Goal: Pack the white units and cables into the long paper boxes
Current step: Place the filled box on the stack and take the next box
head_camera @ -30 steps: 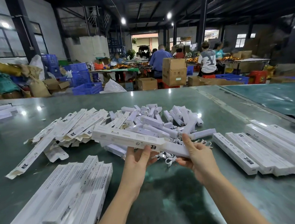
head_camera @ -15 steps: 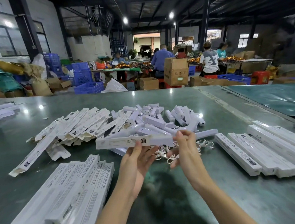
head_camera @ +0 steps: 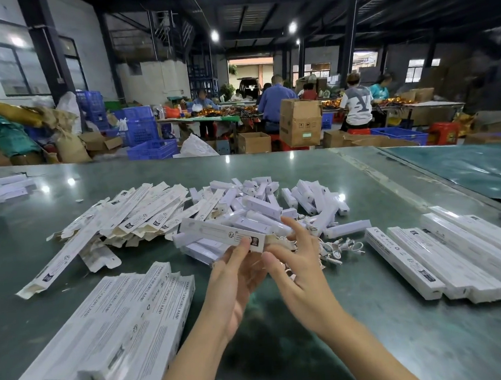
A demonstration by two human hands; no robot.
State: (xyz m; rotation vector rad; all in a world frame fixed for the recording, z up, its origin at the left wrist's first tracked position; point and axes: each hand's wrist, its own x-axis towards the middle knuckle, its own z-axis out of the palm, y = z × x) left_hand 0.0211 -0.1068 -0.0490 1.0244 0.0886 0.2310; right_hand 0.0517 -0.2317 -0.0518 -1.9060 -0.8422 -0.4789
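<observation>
My left hand [head_camera: 235, 284] grips the near end of a long white paper box [head_camera: 216, 233], which slants away to the upper left above the table. My right hand [head_camera: 300, 272] is just right of that end with its fingers stretched out, thumb close to the box's end flap; whether it touches is unclear. Behind the hands lies a heap of white units [head_camera: 262, 207]. Several white cables [head_camera: 335, 249] lie loose to the right of my right hand. A pile of flat, unfilled paper boxes [head_camera: 137, 213] lies at the middle left.
A row of closed boxes [head_camera: 119, 329] lies at the near left of the green table [head_camera: 375, 345], another row [head_camera: 458, 257] at the right. More white boxes [head_camera: 0, 188] sit far left. People work at tables among cartons and blue crates beyond.
The box has swung from lying level across both hands to slanting away up-left. My right hand has slid off its right end and now sits close beside my left hand.
</observation>
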